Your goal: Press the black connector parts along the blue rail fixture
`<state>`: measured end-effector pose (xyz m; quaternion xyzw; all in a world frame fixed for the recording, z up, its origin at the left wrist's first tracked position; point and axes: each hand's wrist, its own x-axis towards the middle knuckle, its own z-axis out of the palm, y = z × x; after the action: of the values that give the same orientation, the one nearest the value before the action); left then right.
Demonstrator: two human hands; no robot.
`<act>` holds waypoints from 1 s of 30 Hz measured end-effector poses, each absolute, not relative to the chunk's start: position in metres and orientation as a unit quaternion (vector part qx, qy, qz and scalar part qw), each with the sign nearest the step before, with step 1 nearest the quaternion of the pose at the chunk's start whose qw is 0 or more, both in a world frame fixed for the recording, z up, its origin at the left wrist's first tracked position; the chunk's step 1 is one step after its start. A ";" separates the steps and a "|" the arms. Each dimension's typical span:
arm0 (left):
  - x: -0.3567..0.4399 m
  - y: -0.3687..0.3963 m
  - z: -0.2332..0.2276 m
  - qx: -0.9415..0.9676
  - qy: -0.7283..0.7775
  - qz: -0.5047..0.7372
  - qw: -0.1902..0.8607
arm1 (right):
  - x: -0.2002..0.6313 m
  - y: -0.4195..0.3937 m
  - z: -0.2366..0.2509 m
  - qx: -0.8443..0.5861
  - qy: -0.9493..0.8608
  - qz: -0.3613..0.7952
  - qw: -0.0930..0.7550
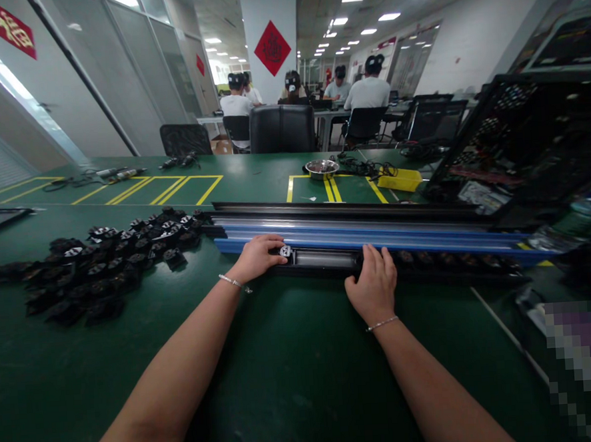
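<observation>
My left hand (258,258) is closed on a small black module (285,251) with a pale marked face, pinched between thumb and fingers at the left end of a long black channel (322,259). The inside of this channel shows grey between my hands. Farther right along it sits a row of dark modules (448,260). My right hand (374,279) grips the channel, its fingers over the far edge and its thumb at the near side. What lies under the fingers is partly hidden. Blue rails (327,241) lie just behind, parallel to the channel.
On the left, several loose black modules (127,251) lie heaped on the green table (284,368). Behind the rails are a metal bowl (322,169), cables (362,166) and a yellow tray (400,180). A black open-fronted case (495,142) stands at right. People sit beyond.
</observation>
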<state>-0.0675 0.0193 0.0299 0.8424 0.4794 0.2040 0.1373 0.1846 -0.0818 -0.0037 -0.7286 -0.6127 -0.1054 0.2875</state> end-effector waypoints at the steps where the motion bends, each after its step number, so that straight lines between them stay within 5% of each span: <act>1: -0.069 0.020 0.029 0.844 0.478 0.203 0.137 | 0.185 -0.082 -0.004 -0.729 -0.612 -0.106 0.287; 30: -0.094 0.030 0.022 0.841 0.471 0.222 0.151 | 0.185 -0.082 -0.004 -0.728 -0.615 -0.111 0.284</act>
<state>-0.0937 0.0297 0.0216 0.8405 0.4707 0.2220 0.1507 0.1852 -0.0817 -0.0039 -0.7275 -0.6146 -0.1108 0.2841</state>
